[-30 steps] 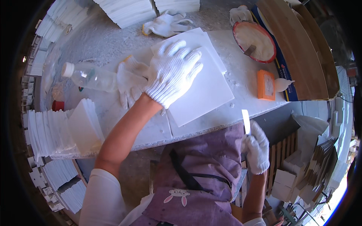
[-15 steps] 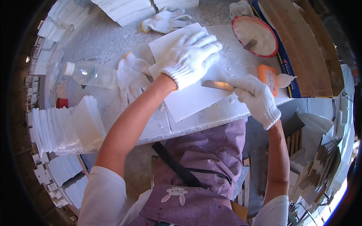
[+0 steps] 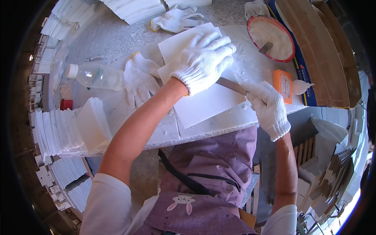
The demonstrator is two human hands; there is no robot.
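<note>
While your left grip (image 3: 205,62) is lying spread-out on the white tile (image 3: 207,106) on the worktop (image 3: 162,127), your right grip (image 3: 268,103) is clutching a flat blade (image 3: 232,85). You're looking partway through; what's left isn't showing.

Dusty table (image 3: 125,45). Ctr: overlapping white panels (image 3: 207,107), flat. L: bottle (image 3: 94,76) on its side, glove (image 3: 141,80) just beside; small red item (image 3: 66,104); near L, upright tiles (image 3: 58,131). Far L: stacks (image 3: 135,9). Far R: bowl (image 3: 281,60) nr carton (image 3: 317,51). R: orange box (image 3: 277,87), bulb (image 3: 302,87) beside.
</note>
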